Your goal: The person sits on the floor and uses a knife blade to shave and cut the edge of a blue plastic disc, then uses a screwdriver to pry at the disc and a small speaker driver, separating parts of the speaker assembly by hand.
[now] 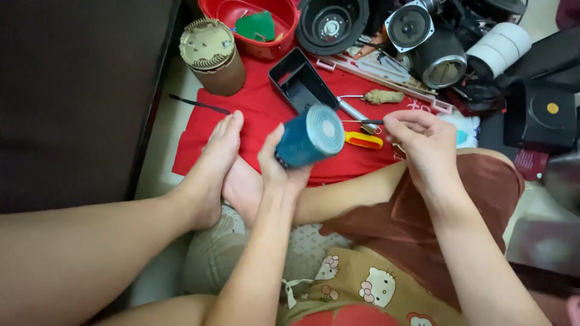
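The scene is lit evenly and softly from above, with warm indoor light. Faint shadows are cast beneath the left hand [275,166]. Glare is seen on the white roll [499,45]. Slight blur and wide-angle stretching are noticed at the edges.

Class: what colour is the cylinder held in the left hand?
Blue cylinder, pale grey end; head view.

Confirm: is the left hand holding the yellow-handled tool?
No, the left hand grips a blue cylinder; the yellow-handled tool lies on the red cloth.
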